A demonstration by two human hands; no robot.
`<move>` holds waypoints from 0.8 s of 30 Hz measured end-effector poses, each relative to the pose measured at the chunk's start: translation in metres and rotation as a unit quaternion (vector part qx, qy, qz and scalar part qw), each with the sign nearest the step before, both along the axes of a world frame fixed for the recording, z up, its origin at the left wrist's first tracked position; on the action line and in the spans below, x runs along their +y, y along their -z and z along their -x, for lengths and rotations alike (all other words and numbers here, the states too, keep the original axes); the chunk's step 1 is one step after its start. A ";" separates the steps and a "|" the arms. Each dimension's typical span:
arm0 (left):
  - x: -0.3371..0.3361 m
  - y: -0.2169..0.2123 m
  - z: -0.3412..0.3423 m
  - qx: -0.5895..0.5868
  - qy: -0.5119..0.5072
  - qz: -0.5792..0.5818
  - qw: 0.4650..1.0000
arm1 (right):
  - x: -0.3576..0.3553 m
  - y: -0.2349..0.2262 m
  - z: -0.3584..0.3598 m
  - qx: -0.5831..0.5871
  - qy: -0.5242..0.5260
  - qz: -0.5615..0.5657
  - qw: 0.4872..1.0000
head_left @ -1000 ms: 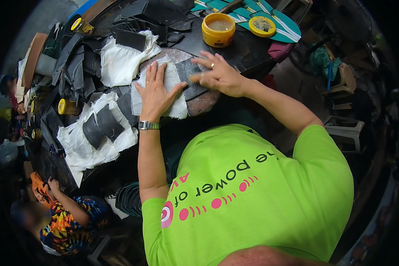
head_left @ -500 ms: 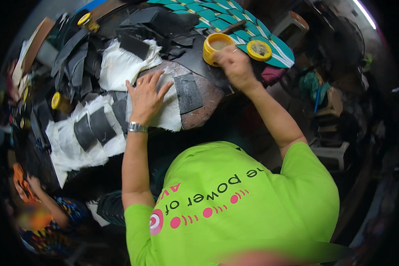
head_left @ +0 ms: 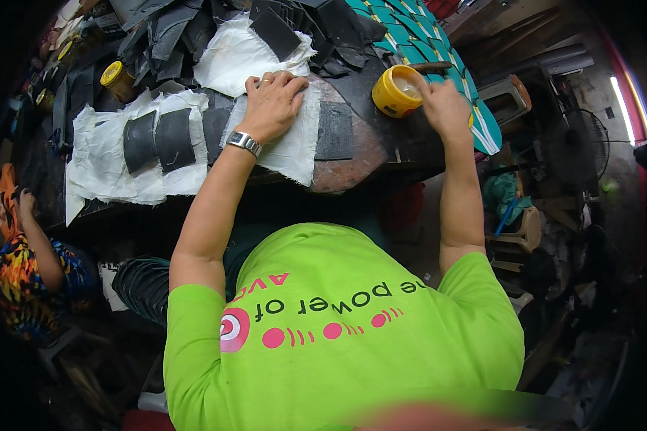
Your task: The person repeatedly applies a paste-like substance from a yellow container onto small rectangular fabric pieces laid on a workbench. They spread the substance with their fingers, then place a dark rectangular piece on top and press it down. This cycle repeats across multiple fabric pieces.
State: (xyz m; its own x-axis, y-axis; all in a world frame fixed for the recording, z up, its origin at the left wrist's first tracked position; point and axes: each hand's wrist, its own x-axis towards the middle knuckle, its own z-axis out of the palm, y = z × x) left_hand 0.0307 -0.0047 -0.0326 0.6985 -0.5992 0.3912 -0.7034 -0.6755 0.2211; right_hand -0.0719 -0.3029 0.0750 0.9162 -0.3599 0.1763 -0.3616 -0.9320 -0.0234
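Observation:
My left hand (head_left: 274,100) lies on a white cloth piece (head_left: 295,147), its fingers a little bent and holding nothing. A dark grey rectangular patch (head_left: 335,131) sits at the cloth's right edge, on a worn reddish-brown board (head_left: 356,164). My right hand (head_left: 444,108) is closed at the right rim of an open yellow tub (head_left: 393,93) with pale stuff inside. Whatever its fingers hold is hidden. Left of my left wrist, dark patches (head_left: 175,139) lie on a second white cloth (head_left: 97,169). Another white cloth (head_left: 226,61) lies beyond my left hand.
Black offcuts (head_left: 172,32) are heaped at the back. Green woven strips (head_left: 474,97) lie at the right, beside a dark stick (head_left: 431,67). Another yellow-lidded jar (head_left: 116,80) stands at the left. A person in a colourful shirt (head_left: 21,276) is at far left; a fan (head_left: 586,147) stands right.
The view has shifted, showing more at the right. My left hand's spread fingers have drawn in and bent. My right hand stays by the tub, now covering most of the yellow lid.

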 end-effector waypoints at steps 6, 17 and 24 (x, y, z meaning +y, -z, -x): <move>0.002 0.003 -0.009 0.040 0.016 0.012 0.999 | 0.050 0.027 0.007 0.174 -0.239 -0.262 0.919; 0.007 0.008 -0.002 0.027 -0.010 -0.002 1.000 | 0.101 0.109 -0.049 0.050 -0.290 -0.032 0.955; 0.005 0.021 -0.003 -0.016 -0.024 -0.019 0.999 | 0.072 0.087 -0.031 0.111 -0.403 -0.211 0.883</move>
